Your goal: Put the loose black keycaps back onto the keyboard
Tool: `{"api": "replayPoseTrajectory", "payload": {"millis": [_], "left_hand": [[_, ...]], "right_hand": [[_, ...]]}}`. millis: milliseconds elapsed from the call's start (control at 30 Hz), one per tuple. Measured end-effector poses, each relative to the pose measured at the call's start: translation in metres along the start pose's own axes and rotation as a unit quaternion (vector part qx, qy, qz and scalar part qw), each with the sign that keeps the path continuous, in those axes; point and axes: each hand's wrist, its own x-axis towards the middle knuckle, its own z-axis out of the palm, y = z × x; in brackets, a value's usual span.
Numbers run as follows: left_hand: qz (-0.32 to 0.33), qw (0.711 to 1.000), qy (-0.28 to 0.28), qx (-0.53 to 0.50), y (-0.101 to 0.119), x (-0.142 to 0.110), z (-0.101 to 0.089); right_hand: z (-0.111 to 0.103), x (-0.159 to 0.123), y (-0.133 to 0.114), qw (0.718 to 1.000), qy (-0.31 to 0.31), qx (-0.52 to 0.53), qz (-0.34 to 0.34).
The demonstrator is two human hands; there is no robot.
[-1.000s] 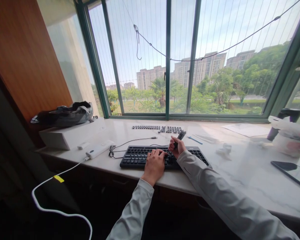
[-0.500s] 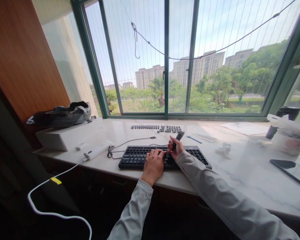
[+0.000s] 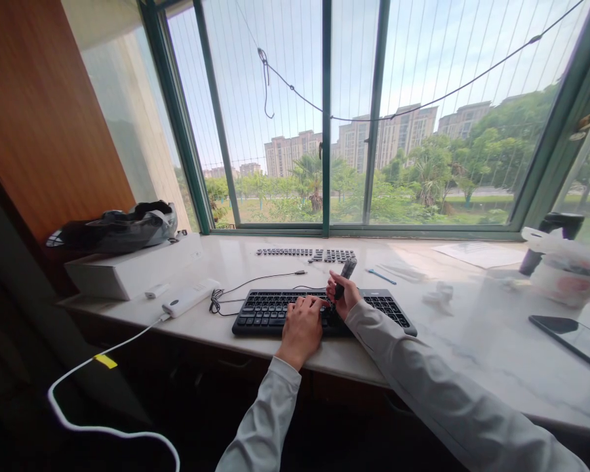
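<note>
A black keyboard (image 3: 265, 311) lies on the white marble sill (image 3: 472, 341) in front of me. My left hand (image 3: 302, 324) rests on its keys with the fingers spread flat over the middle rows. My right hand (image 3: 341, 298) is closed round a small dark tool (image 3: 345, 272) that points up and away, its lower end right by the keys next to my left fingertips. Rows of loose black keycaps (image 3: 307, 253) lie laid out farther back near the window.
A white box (image 3: 128, 269) with a dark bag (image 3: 118, 226) on it stands at left. A white power strip (image 3: 189, 296) with its cable runs off the sill's edge. A phone (image 3: 570, 333), a plastic bag (image 3: 565, 265), paper (image 3: 476, 254) and a blue pen (image 3: 381, 275) lie at right.
Both hands stay on the keyboard's middle; the tool in my right hand has tilted a little more upright. The view has drifted slightly.
</note>
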Motion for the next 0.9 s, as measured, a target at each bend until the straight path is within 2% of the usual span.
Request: {"api": "replayPoseTrajectory", "payload": {"millis": [167,333,567,800,900], "left_hand": [[0.007,1.000,0.016,-0.004,0.000,0.000,0.001],[-0.003,1.000,0.005,-0.005,0.002,0.000,0.000],[-0.002,0.999,0.030,-0.023,0.003,0.000,0.000],[-0.008,0.999,0.027,-0.020,0.003,-0.001,-0.001],[-0.012,0.999,0.023,-0.026,0.002,-0.001,-0.001]], "right_hand": [[-0.003,0.005,0.005,1.000,0.023,0.014,-0.014],[-0.004,0.009,0.009,0.999,0.034,0.015,-0.027],[-0.002,0.010,0.015,0.997,0.047,-0.026,-0.063],[0.000,0.008,0.021,0.995,-0.007,-0.071,-0.067],[-0.001,0.008,0.020,0.996,-0.004,-0.064,-0.062]]}}
